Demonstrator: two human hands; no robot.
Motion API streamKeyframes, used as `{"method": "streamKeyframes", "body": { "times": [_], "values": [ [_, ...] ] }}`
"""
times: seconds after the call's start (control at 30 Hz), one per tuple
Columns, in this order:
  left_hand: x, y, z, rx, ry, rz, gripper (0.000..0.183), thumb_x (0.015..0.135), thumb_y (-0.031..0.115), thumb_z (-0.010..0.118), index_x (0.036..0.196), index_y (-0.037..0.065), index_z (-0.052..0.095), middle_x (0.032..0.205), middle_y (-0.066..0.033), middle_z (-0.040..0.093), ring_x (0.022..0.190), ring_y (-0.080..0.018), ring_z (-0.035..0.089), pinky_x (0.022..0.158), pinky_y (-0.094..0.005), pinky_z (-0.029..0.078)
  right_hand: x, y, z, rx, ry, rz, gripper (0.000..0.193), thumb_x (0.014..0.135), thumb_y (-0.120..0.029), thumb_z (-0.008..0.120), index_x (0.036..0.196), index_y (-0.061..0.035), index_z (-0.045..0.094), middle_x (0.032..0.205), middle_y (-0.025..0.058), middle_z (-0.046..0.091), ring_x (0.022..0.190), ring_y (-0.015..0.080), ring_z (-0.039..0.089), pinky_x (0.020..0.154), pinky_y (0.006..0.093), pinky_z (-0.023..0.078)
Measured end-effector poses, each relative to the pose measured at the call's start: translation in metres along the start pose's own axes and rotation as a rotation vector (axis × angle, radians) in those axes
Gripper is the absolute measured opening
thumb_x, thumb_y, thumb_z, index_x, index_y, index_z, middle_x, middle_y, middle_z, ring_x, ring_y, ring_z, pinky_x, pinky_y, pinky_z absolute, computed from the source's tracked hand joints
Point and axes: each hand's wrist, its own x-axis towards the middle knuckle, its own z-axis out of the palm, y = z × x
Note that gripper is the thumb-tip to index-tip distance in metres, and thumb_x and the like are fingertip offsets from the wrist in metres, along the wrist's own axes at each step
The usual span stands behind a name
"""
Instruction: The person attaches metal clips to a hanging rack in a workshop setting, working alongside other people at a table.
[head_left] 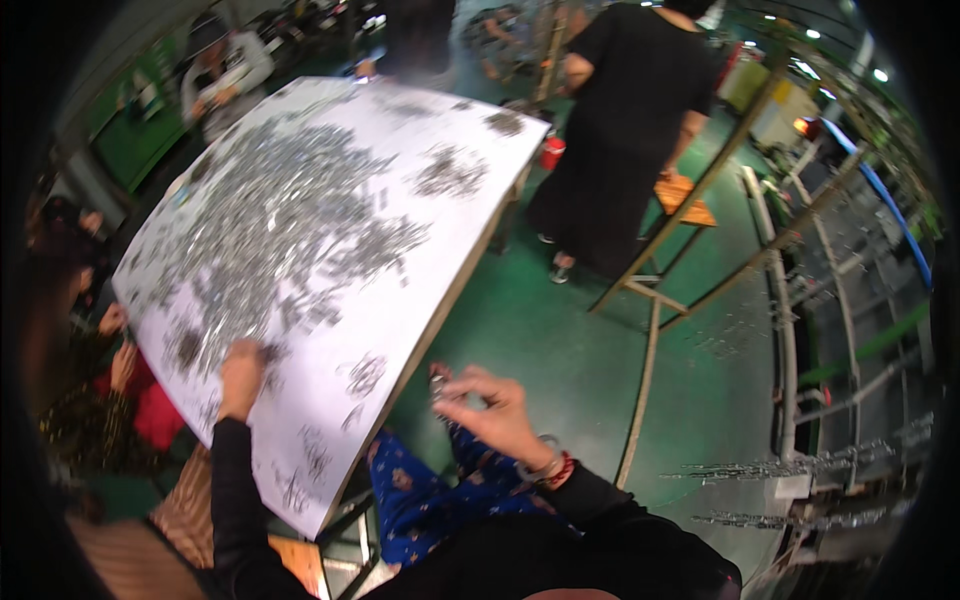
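On the white-topped table [415, 300] lies a broad spread of small silvery metal pieces [265, 210]. My left hand [242, 380] is down at the near edge of that spread, beside a small dark pile [272, 353]. Its fingers are blurred and partly hidden, so what they touch cannot be made out. Away from the tabletop, above my lap, my right hand [495, 410] is closed in a pinch. At its thumb and fingertips shows a small shiny metal piece [437, 391], its exact kind unclear.
Smaller dark piles [450, 172] dot the table's right side. Other people sit along the left and far sides; a person in black [630, 130] stands beyond the right edge. A metal frame [655, 330] and racks with hanging chain-like strands [800, 468] are at right.
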Motion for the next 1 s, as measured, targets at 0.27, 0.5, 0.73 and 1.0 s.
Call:
{"method": "streamKeyframes", "body": {
  "times": [0.27,0.5,0.73,1.0],
  "values": [
    [0.007,-0.043,0.018,0.071,0.062,-0.263,0.011,0.087,0.011,0.053,0.088,0.0,0.054,0.076,-0.0216,0.061,0.071,-0.0396,0.06,0.061,-0.0481,0.045,0.006,0.003,0.002,0.012,-0.013,-0.021,0.012,0.075,0.002,0.071,0.086,0.0014,0.066,0.076,0.0039,0.06,0.067,0.0091,0.052,0.062,0.0237,0.043],
    [0.006,-0.019,-0.002,-0.109,0.205,-0.202,0.014,0.081,0.013,0.059,0.076,0.0,0.062,0.07,-0.0197,0.063,0.065,-0.0356,0.062,0.059,-0.0433,0.048,-0.001,0.003,0.008,0.052,-0.018,-0.043,0.013,0.075,0.001,0.072,0.086,0.0019,0.066,0.074,0.0028,0.059,0.065,0.008,0.051,0.058,0.0229,0.041],
    [-0.024,0.171,-0.095,-1.247,0.036,-0.253,0.006,0.081,0.004,0.064,0.087,0.002,0.063,0.081,-0.0045,0.064,0.071,-0.0098,0.06,0.059,-0.0214,0.048,-0.011,0.015,0.017,0.02,-0.017,-0.043,0.015,0.075,-0.004,0.072,0.089,0.001,0.067,0.073,0.0023,0.058,0.064,0.0076,0.051,0.058,0.0231,0.042],
    [-0.059,0.265,-0.133,-1.233,0.212,0.089,0.009,0.077,-0.002,0.065,0.086,-0.002,0.06,0.09,-0.0108,0.061,0.084,-0.021,0.059,0.075,-0.0298,0.046,-0.022,0.009,0.018,-0.03,0.018,-0.023,0.014,0.075,-0.003,0.072,0.088,0.0005,0.068,0.071,0.0023,0.058,0.062,0.008,0.049,0.057,0.0232,0.041]
  ]
}}
